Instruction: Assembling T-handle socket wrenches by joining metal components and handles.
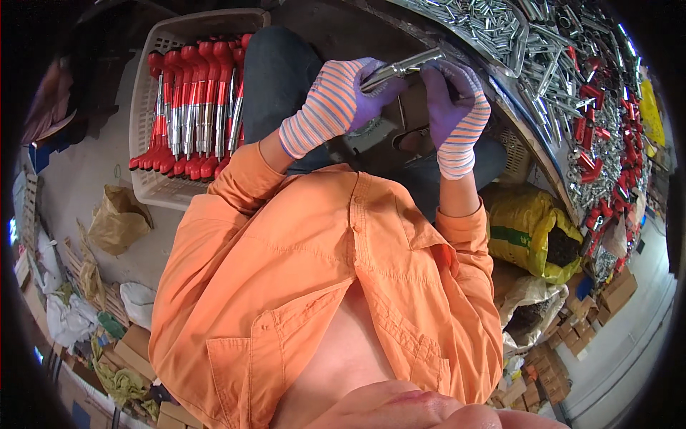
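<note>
Head view. Upper centre of the frame: left hand (357, 100) and right hand (450, 96), both in striped gloves, are closed on one metal rod (401, 68) held between them over the lap. Judged step: fitting or checking the rod; the next move calls for a firm two-handed hold. Upper left, a basket (153, 187) holds red-handled finished pieces (193, 107). Upper right, the workbench edge (532, 146) crowds the right hand; open room lies toward the basket.
</note>
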### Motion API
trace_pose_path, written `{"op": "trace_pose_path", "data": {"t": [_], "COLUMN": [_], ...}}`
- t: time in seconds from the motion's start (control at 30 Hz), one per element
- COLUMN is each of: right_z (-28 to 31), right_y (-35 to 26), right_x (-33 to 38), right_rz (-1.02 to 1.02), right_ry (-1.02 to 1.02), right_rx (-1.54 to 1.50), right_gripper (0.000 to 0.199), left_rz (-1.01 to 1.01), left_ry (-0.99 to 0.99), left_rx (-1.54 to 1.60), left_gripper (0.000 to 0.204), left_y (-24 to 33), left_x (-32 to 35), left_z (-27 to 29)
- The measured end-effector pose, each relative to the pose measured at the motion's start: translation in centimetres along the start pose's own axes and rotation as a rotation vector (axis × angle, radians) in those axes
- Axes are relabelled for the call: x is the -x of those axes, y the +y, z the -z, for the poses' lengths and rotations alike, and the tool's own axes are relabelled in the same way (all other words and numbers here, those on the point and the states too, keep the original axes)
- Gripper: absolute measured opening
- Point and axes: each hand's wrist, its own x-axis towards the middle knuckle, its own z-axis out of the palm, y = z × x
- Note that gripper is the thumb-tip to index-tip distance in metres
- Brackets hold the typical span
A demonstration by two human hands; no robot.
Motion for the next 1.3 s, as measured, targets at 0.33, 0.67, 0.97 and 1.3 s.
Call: {"op": "trace_pose_path", "data": {"t": [0.33,0.67,0.97,1.3], "right_z": [0.3,2.5,17.1,32.6], "right_y": [0.9,-0.1,5.8,8.3], "right_x": [1.7,4.0,2.3,-9.3], "right_rz": [0.631,-0.499,0.052,0.204], "right_ry": [0.034,0.139,0.096,0.376], "right_rx": [0.62,-0.99,0.409,1.342], "right_gripper": [0.025,0.032,0.025,0.023], "left_rz": [-0.194,-0.396,0.262,-0.069], "left_ry": [0.061,0.069,-0.636,-0.356], "left_rx": [-0.221,-0.213,0.49,0.308], "left_gripper": [0.021,0.039,0.02,0.041], "left_y": [-0.3,2.9,1.5,2.9], "left_x": [1.1,1.6,0.5,0.2], "left_z": [-1.0,-5.3,-7.9,-9.0]}}
